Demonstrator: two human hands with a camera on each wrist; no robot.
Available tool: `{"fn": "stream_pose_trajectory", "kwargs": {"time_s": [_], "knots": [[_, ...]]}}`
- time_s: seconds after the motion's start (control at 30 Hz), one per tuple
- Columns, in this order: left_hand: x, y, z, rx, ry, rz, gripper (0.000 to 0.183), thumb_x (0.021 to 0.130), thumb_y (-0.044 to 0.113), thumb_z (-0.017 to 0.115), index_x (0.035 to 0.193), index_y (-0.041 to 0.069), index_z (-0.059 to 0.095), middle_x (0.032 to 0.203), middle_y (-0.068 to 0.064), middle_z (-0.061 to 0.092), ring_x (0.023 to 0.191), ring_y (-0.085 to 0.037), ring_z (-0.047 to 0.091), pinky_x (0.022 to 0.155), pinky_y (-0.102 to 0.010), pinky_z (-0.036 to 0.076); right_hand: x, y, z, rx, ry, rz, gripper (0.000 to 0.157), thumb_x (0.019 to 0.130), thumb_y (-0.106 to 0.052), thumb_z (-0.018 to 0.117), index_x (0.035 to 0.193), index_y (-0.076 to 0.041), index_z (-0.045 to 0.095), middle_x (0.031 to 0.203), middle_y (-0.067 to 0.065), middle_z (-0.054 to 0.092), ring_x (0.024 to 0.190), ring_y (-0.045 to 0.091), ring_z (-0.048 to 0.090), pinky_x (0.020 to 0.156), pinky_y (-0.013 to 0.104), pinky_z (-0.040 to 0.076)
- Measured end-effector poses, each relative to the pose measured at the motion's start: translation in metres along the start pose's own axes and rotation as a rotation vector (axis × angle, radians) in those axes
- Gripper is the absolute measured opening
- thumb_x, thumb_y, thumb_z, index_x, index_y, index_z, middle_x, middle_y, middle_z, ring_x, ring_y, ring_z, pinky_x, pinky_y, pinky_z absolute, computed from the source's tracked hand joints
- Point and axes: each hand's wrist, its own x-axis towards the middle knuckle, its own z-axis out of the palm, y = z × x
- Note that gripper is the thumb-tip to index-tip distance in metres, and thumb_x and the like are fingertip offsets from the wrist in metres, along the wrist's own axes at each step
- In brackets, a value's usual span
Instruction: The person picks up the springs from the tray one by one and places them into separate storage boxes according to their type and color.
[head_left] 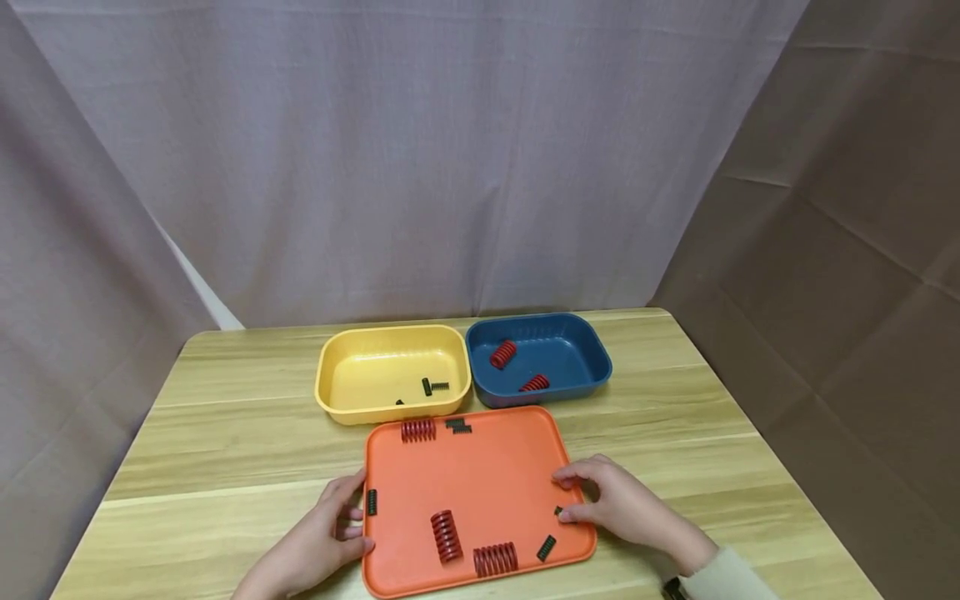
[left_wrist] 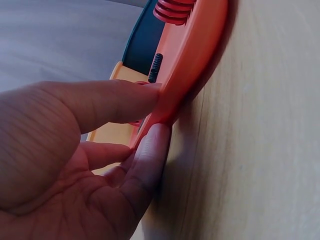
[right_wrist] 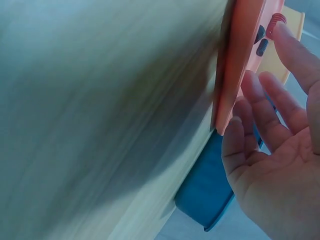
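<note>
Left grip [head_left: 303, 542] holds the orange tray [head_left: 495, 475] by its edge; the right grip [head_left: 626, 504] is loose and unclenched, thumb beside a small dark spring [head_left: 558, 511] on that tray. Red coils [head_left: 447, 536] lie there too. Beyond it on the bench [head_left: 225, 425], a yellow bin [head_left: 367, 379] contains dark springs [head_left: 427, 387]; the adjoining blue bin [head_left: 566, 358] contains two red ones. Grey cloth [head_left: 360, 167] hangs behind.

Orange tray [head_left: 495, 475] leaves its middle free; red springs [head_left: 447, 536] obstruct the near side
</note>
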Motion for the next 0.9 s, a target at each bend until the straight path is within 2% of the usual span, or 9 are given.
{"fn": "stream_pose_trajectory", "kwargs": {"time_s": [0.3,0.67,0.9], "knots": [[-0.0004,0.0,0.0004,-0.003,-0.002,-0.004,0.092,0.08,0.0,0.076,0.152,-0.001,0.02,0.138,-0.018,0.029,0.107,-0.028,0.048,0.085,-0.025,0.052,-0.0066,0.0031,0.0031,-0.036,-0.016,0.003,0.038,0.077,-0.046,0.078,0.106,-0.025,0.067,0.095,-0.01,0.054,0.089,0.014,0.043,0.079,0.029,0.044],[-0.0002,-0.0003,0.0007,0.021,0.013,-0.003,0.091,0.079,0.002,0.077,0.151,-0.001,0.021,0.139,-0.018,0.03,0.107,-0.027,0.049,0.085,-0.025,0.052,-0.0064,0.0084,0.0057,-0.109,0.012,-0.109,0.019,0.08,-0.045,0.074,0.087,-0.033,0.063,0.09,-0.018,0.055,0.088,0.012,0.043,0.075,0.028,0.043],[-0.0004,0.0003,0.0001,0.017,0.01,-0.009,0.092,0.079,0.002,0.077,0.152,-0.001,0.021,0.139,-0.017,0.03,0.108,-0.027,0.049,0.085,-0.025,0.052,-0.0048,0.006,0.0063,-0.105,0.0,-0.117,0.013,0.082,-0.041,0.074,0.082,-0.033,0.064,0.085,-0.015,0.053,0.085,0.013,0.041,0.072,0.027,0.04]]}}
